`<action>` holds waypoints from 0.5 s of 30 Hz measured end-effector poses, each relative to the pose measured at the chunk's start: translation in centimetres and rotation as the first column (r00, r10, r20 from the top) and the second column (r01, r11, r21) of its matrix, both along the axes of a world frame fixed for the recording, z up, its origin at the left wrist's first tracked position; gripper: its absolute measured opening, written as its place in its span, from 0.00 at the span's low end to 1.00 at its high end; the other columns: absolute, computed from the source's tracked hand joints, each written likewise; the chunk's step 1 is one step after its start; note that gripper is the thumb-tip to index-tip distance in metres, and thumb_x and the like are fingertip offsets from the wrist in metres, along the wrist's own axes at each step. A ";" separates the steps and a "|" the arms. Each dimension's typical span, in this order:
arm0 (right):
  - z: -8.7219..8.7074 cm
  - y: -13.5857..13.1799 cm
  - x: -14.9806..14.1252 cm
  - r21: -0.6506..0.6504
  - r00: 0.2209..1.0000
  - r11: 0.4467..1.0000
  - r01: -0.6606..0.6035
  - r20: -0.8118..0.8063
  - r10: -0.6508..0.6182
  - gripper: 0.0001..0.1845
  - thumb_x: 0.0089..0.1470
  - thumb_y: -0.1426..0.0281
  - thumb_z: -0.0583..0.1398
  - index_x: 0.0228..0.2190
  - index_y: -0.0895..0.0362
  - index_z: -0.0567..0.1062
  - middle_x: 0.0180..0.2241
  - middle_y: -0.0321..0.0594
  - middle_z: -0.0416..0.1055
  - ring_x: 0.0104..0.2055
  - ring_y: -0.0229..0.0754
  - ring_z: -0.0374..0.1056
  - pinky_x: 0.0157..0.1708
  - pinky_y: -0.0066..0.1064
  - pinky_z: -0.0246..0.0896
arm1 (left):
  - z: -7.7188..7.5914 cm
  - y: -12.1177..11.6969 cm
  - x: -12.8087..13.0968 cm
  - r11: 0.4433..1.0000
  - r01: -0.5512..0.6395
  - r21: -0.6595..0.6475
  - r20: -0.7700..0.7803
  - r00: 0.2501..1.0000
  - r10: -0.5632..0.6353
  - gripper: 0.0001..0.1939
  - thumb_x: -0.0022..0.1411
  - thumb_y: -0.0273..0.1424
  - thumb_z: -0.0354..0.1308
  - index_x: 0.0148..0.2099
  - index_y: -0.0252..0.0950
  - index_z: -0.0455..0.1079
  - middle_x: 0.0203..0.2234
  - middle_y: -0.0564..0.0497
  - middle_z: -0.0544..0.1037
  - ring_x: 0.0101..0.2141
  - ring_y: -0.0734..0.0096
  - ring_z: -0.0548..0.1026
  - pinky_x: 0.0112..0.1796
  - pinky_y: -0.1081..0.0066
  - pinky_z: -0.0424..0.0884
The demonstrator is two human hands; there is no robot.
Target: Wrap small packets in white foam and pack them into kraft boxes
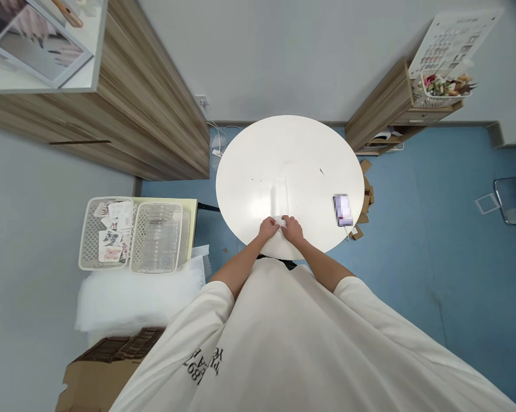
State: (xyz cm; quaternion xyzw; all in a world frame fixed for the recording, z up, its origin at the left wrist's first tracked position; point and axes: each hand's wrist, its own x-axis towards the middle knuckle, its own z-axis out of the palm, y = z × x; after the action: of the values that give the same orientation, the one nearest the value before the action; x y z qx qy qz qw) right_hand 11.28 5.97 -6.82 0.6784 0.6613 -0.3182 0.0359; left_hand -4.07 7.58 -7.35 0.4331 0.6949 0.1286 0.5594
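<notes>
Near the front edge of the round white table (290, 140), a pale, see-through strip of wrap (280, 197) lies lengthwise away from me. Its near end is at my fingers and looks folded or rolled into a small whitish bundle. My left hand (268, 228) pinches the left side of that bundle. On the right side, my right hand (292, 230) closes its fingers on the same piece. The hands are close together, almost touching. What lies inside the wrap, if anything, is too small and pale to make out.
A phone (343, 210) with a cable lies at the table's right. To the left, one white basket (84, 240) holds printed cards and another (133, 252) clear plastic cases. White wrapping sheets (133, 300) and a cardboard box (98, 380) stand nearer. Cabinets flank the table.
</notes>
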 end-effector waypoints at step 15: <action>-0.9 -1.4 2.8 0.071 0.931 0.996 0.062 -0.363 -0.032 0.33 0.54 0.76 0.54 0.61 0.53 0.58 0.47 0.45 0.66 0.44 0.46 0.67 0.45 0.40 0.67 | -0.3 0.6 1.5 0.984 0.176 -0.042 0.065 0.983 -0.173 0.12 0.59 0.22 0.54 0.43 0.37 0.74 0.31 0.51 0.80 0.34 0.69 0.78 0.41 0.70 0.72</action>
State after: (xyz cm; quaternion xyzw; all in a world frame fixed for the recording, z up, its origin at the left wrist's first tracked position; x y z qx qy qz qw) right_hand 14.07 4.55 -7.68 0.6247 0.6527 -0.4111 -0.1216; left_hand -2.52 8.17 -7.62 0.4747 0.6397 0.0756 0.5998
